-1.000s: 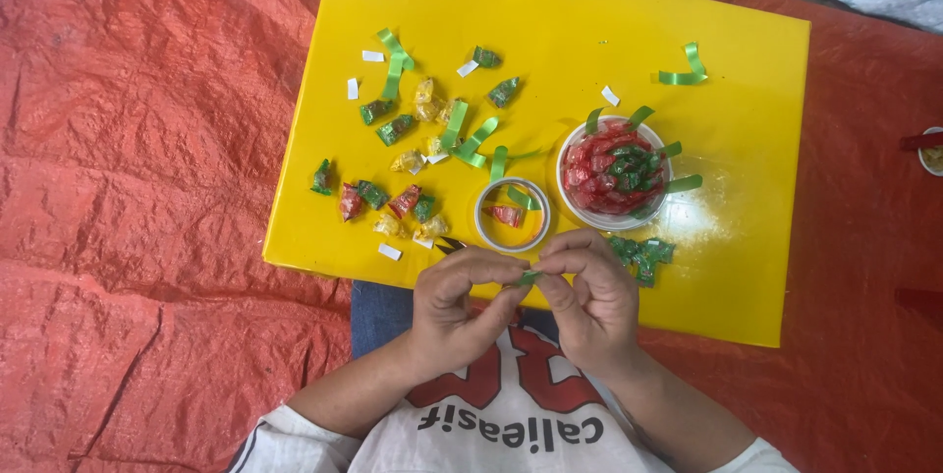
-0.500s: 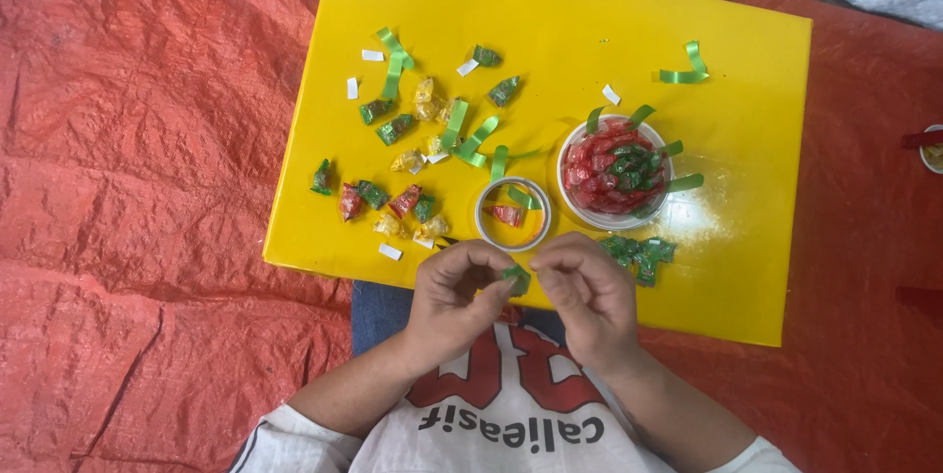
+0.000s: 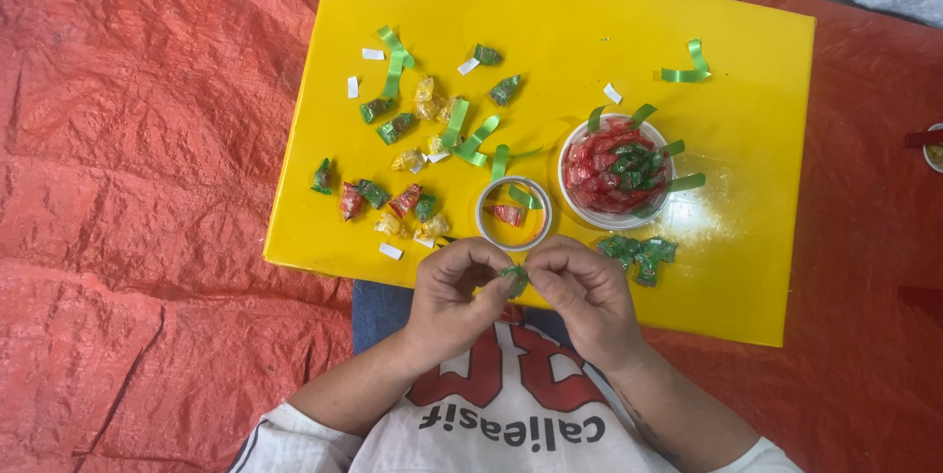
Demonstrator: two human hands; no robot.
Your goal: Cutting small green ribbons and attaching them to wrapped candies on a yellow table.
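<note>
So the red tarp (image 3: pixel 147 188) covered the whole floor, with the yellow board (image 3: pixel 629 31) sitting on it. A white bowl (image 3: pixel 617 174) of red and green candies stood on the right side of the board, a roll of tape (image 3: pixel 512 213) just left of it, and loose wrapped candies (image 3: pixel 388 200) and green ribbon bits (image 3: pixel 476 139) were scattered further left. Both hands met at the near edge: the left hand (image 3: pixel 454 298) and right hand (image 3: pixel 583 296) had fingertips pressed together, pinching a tiny green candy (image 3: pixel 515 278) between them. My guess: that crinkly wrapper could've slipped and dropped off the edge into the lap, since it was held over the gap.
</note>
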